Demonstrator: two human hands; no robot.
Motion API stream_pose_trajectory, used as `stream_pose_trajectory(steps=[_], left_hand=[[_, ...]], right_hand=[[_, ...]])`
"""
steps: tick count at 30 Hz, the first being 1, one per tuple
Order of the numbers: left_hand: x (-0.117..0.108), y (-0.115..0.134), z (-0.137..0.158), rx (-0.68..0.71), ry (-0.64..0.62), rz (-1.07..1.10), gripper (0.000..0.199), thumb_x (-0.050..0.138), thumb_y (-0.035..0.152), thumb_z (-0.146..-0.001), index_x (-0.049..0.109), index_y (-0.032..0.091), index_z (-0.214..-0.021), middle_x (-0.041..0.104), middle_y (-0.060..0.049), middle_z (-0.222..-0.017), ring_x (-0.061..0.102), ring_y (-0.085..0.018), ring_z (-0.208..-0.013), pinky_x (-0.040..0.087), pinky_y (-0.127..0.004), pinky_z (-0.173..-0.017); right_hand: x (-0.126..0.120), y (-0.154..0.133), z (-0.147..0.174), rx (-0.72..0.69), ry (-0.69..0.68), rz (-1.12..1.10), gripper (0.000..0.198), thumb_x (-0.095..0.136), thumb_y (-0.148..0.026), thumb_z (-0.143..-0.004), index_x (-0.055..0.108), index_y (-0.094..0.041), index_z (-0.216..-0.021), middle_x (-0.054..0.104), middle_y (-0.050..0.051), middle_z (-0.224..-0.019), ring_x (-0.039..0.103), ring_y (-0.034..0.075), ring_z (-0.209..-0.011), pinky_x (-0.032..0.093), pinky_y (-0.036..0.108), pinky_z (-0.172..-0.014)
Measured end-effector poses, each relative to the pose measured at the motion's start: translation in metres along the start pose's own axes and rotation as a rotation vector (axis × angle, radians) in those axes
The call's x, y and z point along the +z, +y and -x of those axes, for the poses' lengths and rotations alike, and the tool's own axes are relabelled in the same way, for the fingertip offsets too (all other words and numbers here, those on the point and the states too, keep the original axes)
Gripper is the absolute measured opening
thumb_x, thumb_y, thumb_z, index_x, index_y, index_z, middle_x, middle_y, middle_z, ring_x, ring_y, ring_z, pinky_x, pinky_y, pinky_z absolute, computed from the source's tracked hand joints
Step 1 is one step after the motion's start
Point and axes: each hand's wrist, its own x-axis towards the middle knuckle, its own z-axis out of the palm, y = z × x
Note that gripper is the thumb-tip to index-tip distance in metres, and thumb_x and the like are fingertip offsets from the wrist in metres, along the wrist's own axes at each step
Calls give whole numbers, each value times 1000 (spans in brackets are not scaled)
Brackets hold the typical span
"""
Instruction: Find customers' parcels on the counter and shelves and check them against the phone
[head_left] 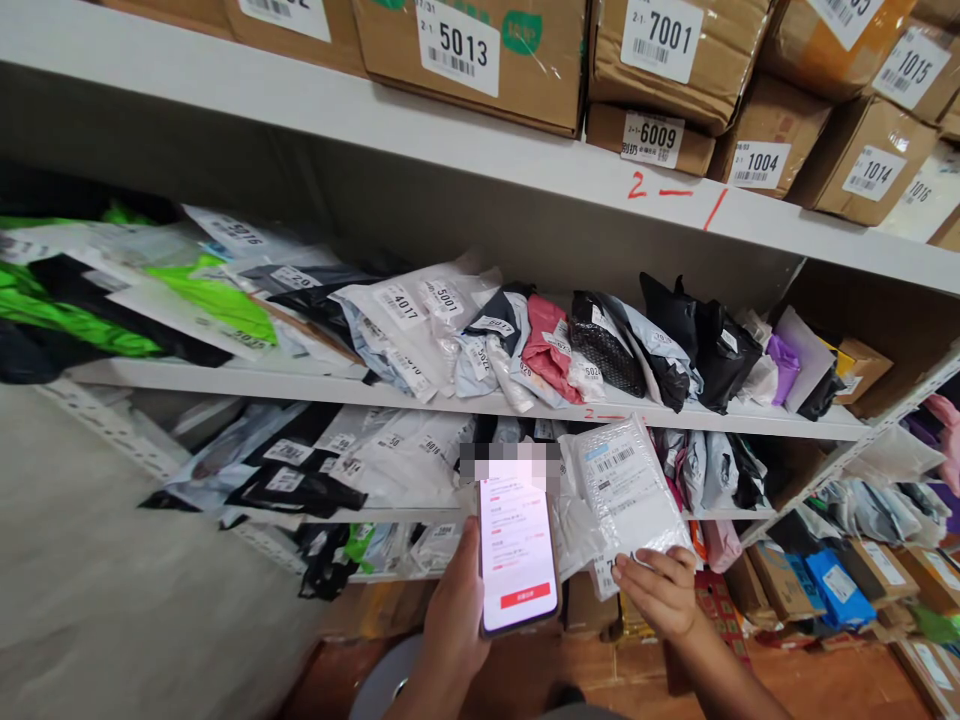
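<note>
1. Lower centre: the left hand (459,600) wraps round a smartphone (517,555), screen upward, seemingly for reading.
2. Right of centre, low: the right hand (664,590) pinches a white bubble mailer (637,500) by its lower edge, leaving the label uncovered; the thumb is unclear.
3. Mid-frame: poly mailers (405,325) crowd the middle shelf (750,423), number stickers outward, probably for finding.
4. Top: numbered cardboard boxes (525,75) line the upper shelf (450,135).

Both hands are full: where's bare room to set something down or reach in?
You could probably reach in between the upper shelf and the bagged parcels. Wooden floor shows bare between the right forearm and the lower-right boxes. The shelves beyond the phone and white parcel are crowded.
</note>
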Motion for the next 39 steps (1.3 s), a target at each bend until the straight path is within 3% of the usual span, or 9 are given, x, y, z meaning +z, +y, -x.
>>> stream_pose_trajectory(steps=[13,25,32,39], left_hand=[[-5,-5,-8,18,-60,15,40,53,40,-97,62,17,-128,79,-10,-89,75,-25,-70,61,-37,-67],[-6,-7,-13,65,-60,11,32,50,36,-99,66,15,-117,79,-11,-91,75,-23,-71,60,-32,-64],[-10,-12,-17,76,-96,49,31,55,38,-96,69,13,-110,79,-12,-92,75,-22,-71,60,-31,-64],[-13,-19,-27,106,-162,78,43,62,50,-90,69,13,-111,79,-11,-87,75,-25,-73,60,-35,-68]], right_hand=[[3,-1,-1,7,2,-25,28,61,-13,-94,75,-35,-102,81,-10,-82,70,10,-73,46,28,-77],[0,-6,-23,7,32,-68,24,58,-14,-97,75,-27,-88,81,-7,-79,69,9,-74,41,28,-70],[1,-4,4,10,-30,-87,28,59,-9,-94,76,-29,-104,81,-5,-86,71,13,-78,42,31,-72],[-3,-4,-6,-2,-28,-100,30,56,-10,-96,75,-28,-109,81,-4,-82,71,13,-74,41,31,-71]])
